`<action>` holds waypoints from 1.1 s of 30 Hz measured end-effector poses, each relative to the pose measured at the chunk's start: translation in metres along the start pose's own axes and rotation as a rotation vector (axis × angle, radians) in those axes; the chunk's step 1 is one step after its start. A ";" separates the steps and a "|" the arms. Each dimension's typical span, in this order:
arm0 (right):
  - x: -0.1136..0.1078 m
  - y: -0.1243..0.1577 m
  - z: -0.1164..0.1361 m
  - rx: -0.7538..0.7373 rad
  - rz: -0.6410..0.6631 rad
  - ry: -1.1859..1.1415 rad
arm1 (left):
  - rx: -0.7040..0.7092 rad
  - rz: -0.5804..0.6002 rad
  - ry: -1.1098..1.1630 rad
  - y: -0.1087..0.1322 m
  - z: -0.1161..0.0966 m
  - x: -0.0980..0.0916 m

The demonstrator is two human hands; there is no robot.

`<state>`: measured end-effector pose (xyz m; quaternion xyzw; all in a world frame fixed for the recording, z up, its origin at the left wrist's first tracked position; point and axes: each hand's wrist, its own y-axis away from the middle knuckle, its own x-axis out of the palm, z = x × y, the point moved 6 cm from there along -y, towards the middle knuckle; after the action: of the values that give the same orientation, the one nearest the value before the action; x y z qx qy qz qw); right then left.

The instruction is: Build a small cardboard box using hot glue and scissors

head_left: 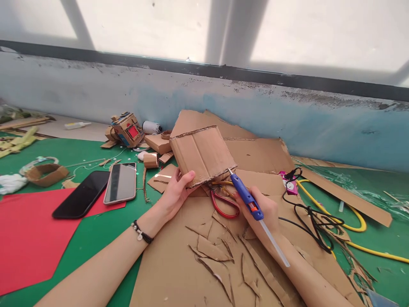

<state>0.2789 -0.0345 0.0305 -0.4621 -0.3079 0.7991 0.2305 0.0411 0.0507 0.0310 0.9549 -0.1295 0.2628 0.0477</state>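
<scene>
A left hand (177,187) grips the lower left corner of a square, boxlike brown corrugated-cardboard piece (201,155), tilted above a broad brown cardboard sheet (166,264). The right hand (260,204), closed around a blue plastic glue gun (244,192) with a translucent stick trailing from its back, brings the nozzle to the piece's ragged lower right edge; whether the two touch cannot be told. Crowding the space below are red-handled scissors (228,216) and thin, torn cardboard scraps (212,249). To the right, a tangled black cable (315,224) hems in the right wrist. At left, green tabletop (105,226) shows between the forearm and a black smartphone (81,196). Upright cardboard and a blue-and-white wall (143,94) bound the far side.
</scene>
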 end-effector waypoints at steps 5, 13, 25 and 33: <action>-0.003 0.000 0.001 0.049 -0.036 -0.023 | 0.006 -0.003 0.000 -0.002 -0.004 -0.003; -0.004 -0.002 0.011 -0.045 0.028 -0.243 | 0.061 0.003 0.003 -0.015 -0.019 -0.022; -0.002 -0.007 0.004 -0.054 0.058 -0.294 | 0.054 0.067 -0.063 -0.019 -0.012 -0.026; -0.003 -0.009 0.005 -0.069 0.051 -0.208 | 0.091 0.110 -0.103 -0.020 -0.009 -0.027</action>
<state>0.2771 -0.0318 0.0402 -0.3918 -0.3455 0.8373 0.1611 0.0201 0.0774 0.0249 0.9598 -0.1720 0.2213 -0.0167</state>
